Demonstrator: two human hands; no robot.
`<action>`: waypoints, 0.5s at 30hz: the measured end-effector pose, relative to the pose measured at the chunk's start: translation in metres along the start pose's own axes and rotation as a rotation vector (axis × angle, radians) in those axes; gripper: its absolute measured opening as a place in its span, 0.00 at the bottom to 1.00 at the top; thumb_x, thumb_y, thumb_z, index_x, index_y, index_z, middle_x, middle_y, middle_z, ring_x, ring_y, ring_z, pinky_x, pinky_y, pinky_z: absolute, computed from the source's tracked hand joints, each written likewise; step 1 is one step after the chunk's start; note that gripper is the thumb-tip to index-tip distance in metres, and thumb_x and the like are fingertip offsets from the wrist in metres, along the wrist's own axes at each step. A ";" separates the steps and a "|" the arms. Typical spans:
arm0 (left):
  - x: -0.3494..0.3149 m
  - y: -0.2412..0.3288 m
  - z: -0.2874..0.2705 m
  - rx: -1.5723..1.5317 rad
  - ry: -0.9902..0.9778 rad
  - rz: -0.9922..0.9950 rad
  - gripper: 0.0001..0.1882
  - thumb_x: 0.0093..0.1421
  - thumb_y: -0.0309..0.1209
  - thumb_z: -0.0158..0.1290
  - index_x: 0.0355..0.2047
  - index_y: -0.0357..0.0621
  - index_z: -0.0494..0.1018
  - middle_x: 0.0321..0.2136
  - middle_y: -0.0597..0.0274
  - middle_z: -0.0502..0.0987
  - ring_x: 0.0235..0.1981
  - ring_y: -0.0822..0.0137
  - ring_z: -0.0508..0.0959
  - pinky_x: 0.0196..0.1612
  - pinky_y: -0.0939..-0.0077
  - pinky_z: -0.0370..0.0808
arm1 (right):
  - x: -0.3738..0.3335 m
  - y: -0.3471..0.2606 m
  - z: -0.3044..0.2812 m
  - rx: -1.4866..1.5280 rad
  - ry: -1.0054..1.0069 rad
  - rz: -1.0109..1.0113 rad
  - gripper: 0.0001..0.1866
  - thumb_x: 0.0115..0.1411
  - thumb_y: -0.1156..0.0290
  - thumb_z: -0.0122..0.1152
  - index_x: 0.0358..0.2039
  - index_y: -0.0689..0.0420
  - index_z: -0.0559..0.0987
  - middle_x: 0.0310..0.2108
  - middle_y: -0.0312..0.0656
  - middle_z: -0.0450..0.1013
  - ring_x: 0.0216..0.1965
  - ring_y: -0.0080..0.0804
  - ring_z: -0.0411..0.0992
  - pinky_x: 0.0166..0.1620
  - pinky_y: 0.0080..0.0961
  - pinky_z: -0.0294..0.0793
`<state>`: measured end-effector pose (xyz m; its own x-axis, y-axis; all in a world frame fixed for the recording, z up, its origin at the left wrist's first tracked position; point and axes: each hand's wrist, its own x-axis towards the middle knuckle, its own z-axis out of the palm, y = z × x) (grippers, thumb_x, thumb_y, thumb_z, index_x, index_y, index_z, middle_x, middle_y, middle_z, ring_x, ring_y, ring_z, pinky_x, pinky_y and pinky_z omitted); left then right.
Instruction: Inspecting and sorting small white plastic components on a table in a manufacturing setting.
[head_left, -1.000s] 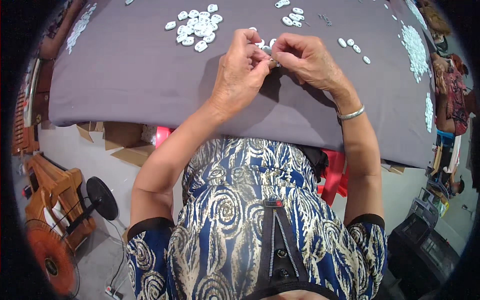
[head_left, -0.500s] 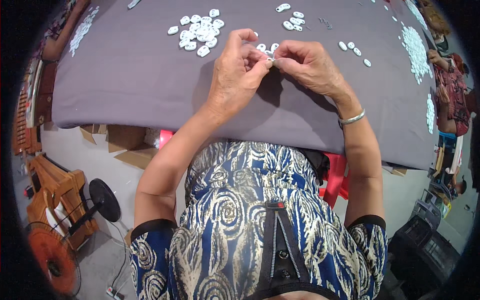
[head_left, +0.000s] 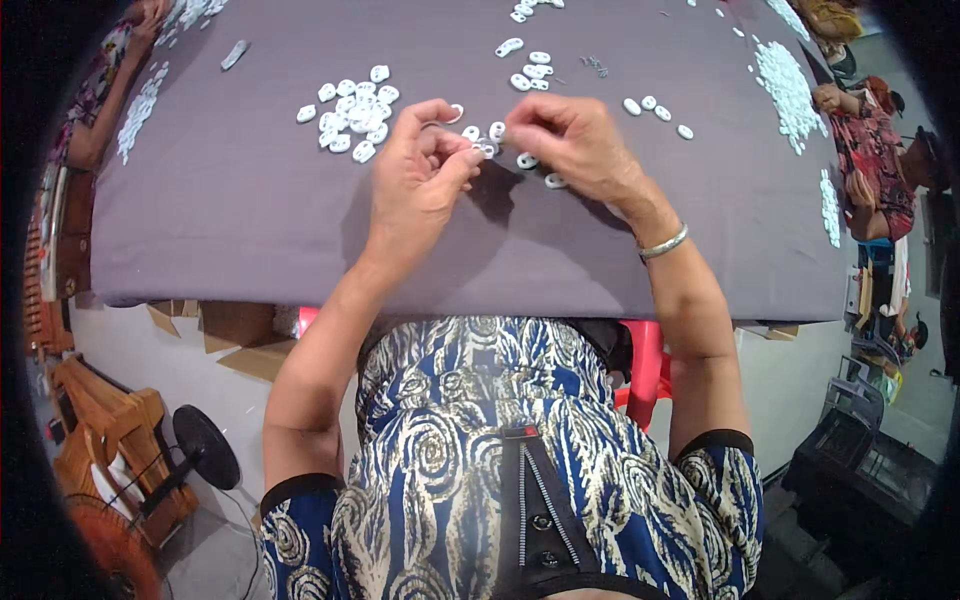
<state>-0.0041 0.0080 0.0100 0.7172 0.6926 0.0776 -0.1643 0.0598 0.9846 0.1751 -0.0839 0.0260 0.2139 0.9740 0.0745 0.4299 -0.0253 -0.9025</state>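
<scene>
My left hand pinches a small white oval plastic piece with holes between thumb and fingertips, just above the table. Close beside it, on the right, is my right hand, its thumb and forefinger pressed together. Whatever sits in that pinch, if anything, is too small to make out. Around and under the fingers lie several similar white pieces, one by the right fingertips and another below that hand. A pile of white two-holed pieces rests left of my left hand.
Small metal screws lie beyond my right hand, near a few white pieces. More white ovals sit to the right. Larger heaps spread along the grey-covered table's right side. Other people's arms show at the far edges.
My right hand has drawn away from the piece in my left hand, leaving a small gap. The view has shifted, so the table things appear lower and further left.
</scene>
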 end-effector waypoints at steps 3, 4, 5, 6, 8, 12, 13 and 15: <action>0.001 -0.002 -0.003 0.015 0.026 0.005 0.18 0.58 0.20 0.53 0.47 0.37 0.62 0.29 0.65 0.72 0.27 0.79 0.72 0.29 0.86 0.71 | 0.006 0.012 -0.023 -0.110 0.260 -0.015 0.05 0.59 0.73 0.57 0.31 0.62 0.77 0.23 0.28 0.70 0.25 0.12 0.64 0.29 0.12 0.65; 0.003 -0.002 -0.005 0.024 0.042 0.018 0.18 0.58 0.20 0.53 0.47 0.37 0.62 0.29 0.65 0.72 0.27 0.79 0.72 0.29 0.87 0.71 | 0.008 0.017 -0.031 -0.102 0.345 0.002 0.05 0.58 0.73 0.58 0.31 0.62 0.77 0.23 0.28 0.70 0.25 0.12 0.64 0.28 0.12 0.64; 0.004 -0.003 -0.007 0.012 0.056 0.026 0.17 0.58 0.20 0.53 0.46 0.38 0.62 0.28 0.66 0.72 0.27 0.79 0.72 0.28 0.87 0.71 | 0.008 0.022 -0.039 -0.072 0.378 0.052 0.06 0.57 0.72 0.59 0.31 0.62 0.78 0.22 0.28 0.70 0.25 0.12 0.65 0.29 0.12 0.65; 0.005 -0.004 -0.008 0.014 0.060 0.023 0.17 0.58 0.20 0.53 0.46 0.38 0.62 0.28 0.66 0.72 0.27 0.79 0.72 0.28 0.87 0.71 | 0.008 0.026 -0.044 -0.051 0.346 0.000 0.06 0.57 0.72 0.59 0.31 0.62 0.78 0.22 0.28 0.70 0.25 0.12 0.65 0.29 0.12 0.65; 0.006 -0.006 -0.010 0.052 0.083 0.013 0.16 0.58 0.20 0.52 0.46 0.38 0.63 0.28 0.66 0.72 0.27 0.79 0.72 0.28 0.87 0.71 | 0.008 0.031 -0.050 -0.349 0.436 0.052 0.06 0.57 0.72 0.60 0.31 0.62 0.78 0.22 0.28 0.70 0.26 0.13 0.65 0.30 0.13 0.65; 0.006 -0.008 -0.012 0.040 0.062 0.009 0.16 0.59 0.22 0.51 0.48 0.37 0.63 0.29 0.65 0.72 0.28 0.78 0.72 0.31 0.84 0.71 | 0.001 0.023 -0.056 -0.329 0.210 0.054 0.08 0.53 0.69 0.61 0.30 0.60 0.78 0.21 0.33 0.73 0.24 0.20 0.69 0.30 0.20 0.69; 0.005 -0.008 -0.012 0.049 0.073 -0.007 0.16 0.59 0.22 0.51 0.48 0.37 0.63 0.29 0.65 0.72 0.28 0.78 0.72 0.31 0.84 0.71 | -0.003 0.018 -0.059 -0.288 0.087 0.122 0.08 0.53 0.70 0.61 0.29 0.61 0.77 0.21 0.33 0.72 0.24 0.19 0.68 0.31 0.19 0.69; 0.006 -0.009 -0.011 0.075 0.060 0.028 0.17 0.59 0.22 0.52 0.48 0.37 0.63 0.29 0.65 0.72 0.28 0.78 0.72 0.31 0.84 0.71 | -0.006 0.010 -0.057 -0.248 -0.009 0.125 0.07 0.52 0.71 0.61 0.29 0.62 0.77 0.20 0.33 0.72 0.24 0.19 0.67 0.31 0.19 0.68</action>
<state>-0.0063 0.0195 -0.0003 0.6710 0.7350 0.0977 -0.1309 -0.0122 0.9913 0.2285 -0.1034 0.0403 0.2713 0.9618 -0.0356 0.6027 -0.1986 -0.7728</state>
